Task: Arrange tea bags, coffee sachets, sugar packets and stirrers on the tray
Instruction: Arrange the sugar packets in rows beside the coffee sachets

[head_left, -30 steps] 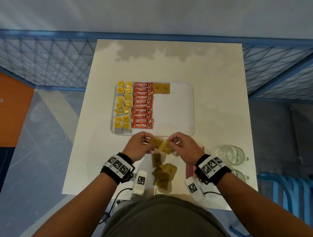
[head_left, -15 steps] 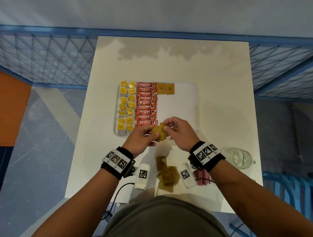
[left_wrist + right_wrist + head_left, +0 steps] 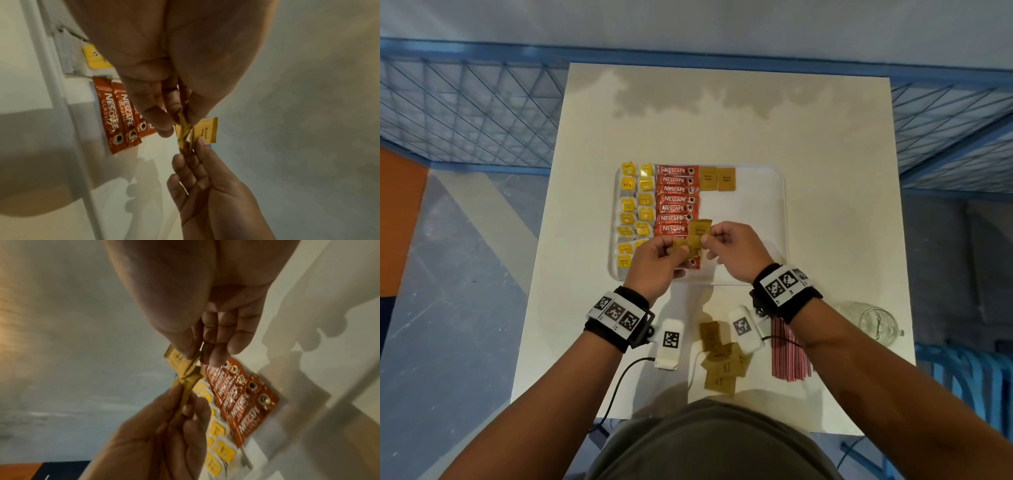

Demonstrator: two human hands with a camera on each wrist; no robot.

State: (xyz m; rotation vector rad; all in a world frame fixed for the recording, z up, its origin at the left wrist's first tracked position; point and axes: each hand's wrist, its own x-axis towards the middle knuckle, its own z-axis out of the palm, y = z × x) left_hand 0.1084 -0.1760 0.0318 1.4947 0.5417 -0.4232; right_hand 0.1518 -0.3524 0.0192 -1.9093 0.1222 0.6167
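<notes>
A white tray (image 3: pixel 756 212) holds yellow tea bags (image 3: pixel 635 209) in two columns at its left, red coffee sachets (image 3: pixel 675 204) beside them, and two brown sugar packets (image 3: pixel 717 178) at its far edge. Over the tray's near part, my left hand (image 3: pixel 667 251) pinches a few brown sugar packets (image 3: pixel 688 245). My right hand (image 3: pixel 717 241) pinches one brown sugar packet (image 3: pixel 700 231), still touching that bunch. The pinch shows in the left wrist view, with the single packet (image 3: pixel 206 131), and in the right wrist view, with the bunch (image 3: pixel 186 374).
More brown sugar packets (image 3: pixel 720 359) lie in a loose pile near the table's front edge. Red stirrers (image 3: pixel 789 353) lie to their right. A glass mug (image 3: pixel 876 325) stands at the right edge. Blue mesh fencing surrounds the white table (image 3: pixel 825 171).
Both hands have moved away from the front pile and up over the near part of the tray, carrying the brown sugar packets with them.
</notes>
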